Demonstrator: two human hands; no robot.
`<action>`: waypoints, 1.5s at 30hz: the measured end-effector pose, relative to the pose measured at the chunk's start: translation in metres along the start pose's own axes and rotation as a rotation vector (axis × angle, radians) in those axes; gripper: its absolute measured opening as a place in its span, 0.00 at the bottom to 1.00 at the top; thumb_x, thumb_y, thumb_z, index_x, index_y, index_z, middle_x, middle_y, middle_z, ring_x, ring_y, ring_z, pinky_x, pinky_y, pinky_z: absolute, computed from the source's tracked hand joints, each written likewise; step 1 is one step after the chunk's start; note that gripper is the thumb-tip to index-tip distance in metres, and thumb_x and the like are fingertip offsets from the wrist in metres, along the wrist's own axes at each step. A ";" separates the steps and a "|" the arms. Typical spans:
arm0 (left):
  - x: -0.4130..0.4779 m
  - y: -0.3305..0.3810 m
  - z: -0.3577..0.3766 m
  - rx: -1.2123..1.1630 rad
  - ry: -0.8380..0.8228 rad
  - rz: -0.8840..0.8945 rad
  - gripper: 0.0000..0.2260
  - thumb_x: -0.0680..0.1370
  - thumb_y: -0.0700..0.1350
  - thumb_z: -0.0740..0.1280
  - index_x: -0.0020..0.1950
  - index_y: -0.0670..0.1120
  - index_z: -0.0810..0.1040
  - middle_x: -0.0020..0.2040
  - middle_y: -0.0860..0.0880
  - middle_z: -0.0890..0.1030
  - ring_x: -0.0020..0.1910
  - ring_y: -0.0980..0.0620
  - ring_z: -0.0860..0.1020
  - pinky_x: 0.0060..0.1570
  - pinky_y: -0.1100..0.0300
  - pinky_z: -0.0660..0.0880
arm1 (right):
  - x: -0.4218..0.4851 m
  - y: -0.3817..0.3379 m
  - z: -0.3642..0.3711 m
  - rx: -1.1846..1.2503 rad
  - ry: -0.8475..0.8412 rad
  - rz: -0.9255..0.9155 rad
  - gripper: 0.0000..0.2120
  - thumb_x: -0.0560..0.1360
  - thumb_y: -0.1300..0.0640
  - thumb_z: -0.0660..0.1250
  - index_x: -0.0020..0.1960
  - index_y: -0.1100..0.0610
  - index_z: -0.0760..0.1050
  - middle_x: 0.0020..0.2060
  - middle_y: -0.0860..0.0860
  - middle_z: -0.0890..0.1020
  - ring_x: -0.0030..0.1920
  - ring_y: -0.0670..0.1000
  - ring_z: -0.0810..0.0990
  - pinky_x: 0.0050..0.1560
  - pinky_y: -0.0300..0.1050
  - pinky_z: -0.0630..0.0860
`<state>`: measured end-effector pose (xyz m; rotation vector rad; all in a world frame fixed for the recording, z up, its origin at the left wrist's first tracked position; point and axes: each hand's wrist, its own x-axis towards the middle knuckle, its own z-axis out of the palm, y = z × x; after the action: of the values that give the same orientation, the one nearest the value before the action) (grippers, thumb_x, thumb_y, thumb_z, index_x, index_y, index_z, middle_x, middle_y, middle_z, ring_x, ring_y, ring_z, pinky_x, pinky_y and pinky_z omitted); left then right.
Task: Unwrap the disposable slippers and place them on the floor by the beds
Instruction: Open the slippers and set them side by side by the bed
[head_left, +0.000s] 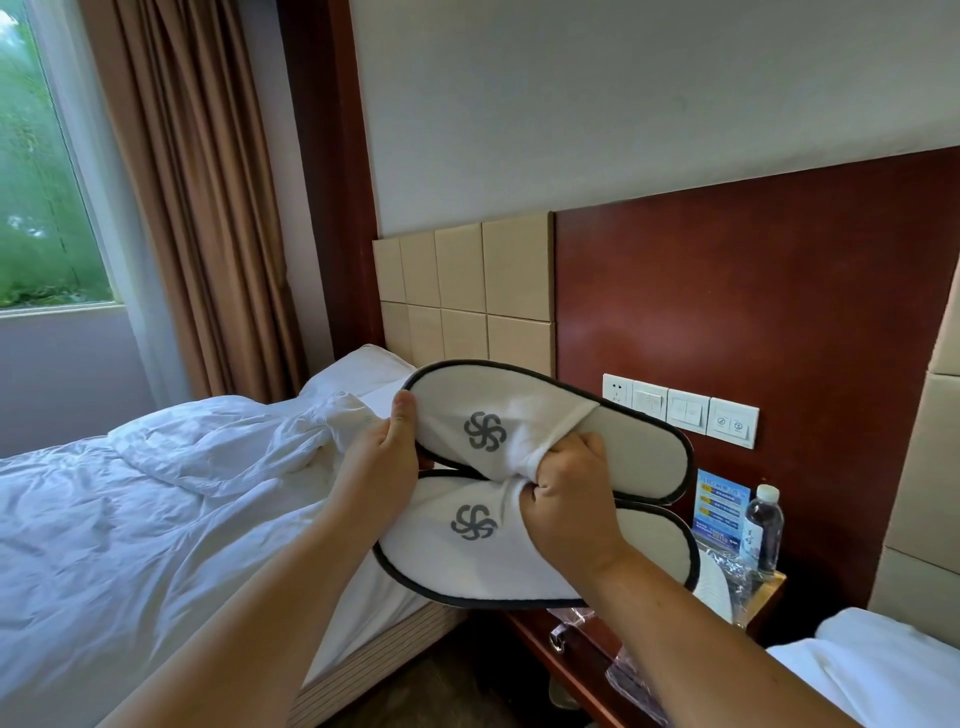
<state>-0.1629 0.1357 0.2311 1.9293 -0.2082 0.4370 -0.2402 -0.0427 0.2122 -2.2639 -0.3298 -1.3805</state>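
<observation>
Two white slippers are held up in the air between the two beds, above the nightstand (571, 670). The top slipper (524, 415) and the bottom slipper (478, 551) each have a dark edge and a gray swirl mark like a pinwheel on the toe part. No words can be read on them. Both lie long-ways from left to right, with the closed toes to the left and the open heels to the right. They sit one just above the other, and their edges touch in the middle.

The left hand (382, 457) pinches the toe end of the top slipper, with the thumb on top. The right hand (569, 499) is closed tight on the white cloth of both slippers where the foot goes in.

Clear plastic wrap (631, 675) lies on the nightstand. A water bottle (763, 525) and a blue card (719, 512) stand there too; the writing on them is too small to read. The left bed (130, 519) has a rumpled white cover. A row of wall switches (680, 408) is on the red-brown panel behind.
</observation>
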 end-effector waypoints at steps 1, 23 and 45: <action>0.000 0.000 0.000 0.010 0.007 0.008 0.35 0.71 0.75 0.43 0.27 0.54 0.78 0.22 0.54 0.77 0.23 0.60 0.76 0.31 0.58 0.69 | 0.000 0.000 0.001 -0.003 0.000 0.001 0.08 0.61 0.69 0.66 0.32 0.58 0.80 0.28 0.52 0.80 0.34 0.53 0.77 0.45 0.47 0.69; 0.014 -0.010 -0.002 -0.156 0.006 -0.288 0.31 0.73 0.75 0.48 0.40 0.51 0.76 0.28 0.50 0.83 0.42 0.46 0.83 0.46 0.52 0.76 | 0.010 -0.026 -0.010 0.413 -0.010 -0.025 0.15 0.64 0.76 0.64 0.46 0.67 0.84 0.48 0.54 0.85 0.49 0.47 0.84 0.50 0.41 0.81; -0.021 -0.035 -0.052 -0.245 0.276 -0.263 0.35 0.77 0.69 0.49 0.21 0.47 0.73 0.25 0.49 0.79 0.34 0.45 0.79 0.39 0.52 0.73 | 0.027 -0.056 -0.013 -0.035 -0.389 0.136 0.05 0.67 0.61 0.67 0.34 0.54 0.78 0.29 0.46 0.76 0.33 0.52 0.74 0.39 0.45 0.74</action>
<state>-0.1806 0.1960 0.2103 1.6091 0.1643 0.4722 -0.2613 -0.0020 0.2553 -2.5264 -0.2703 -0.8808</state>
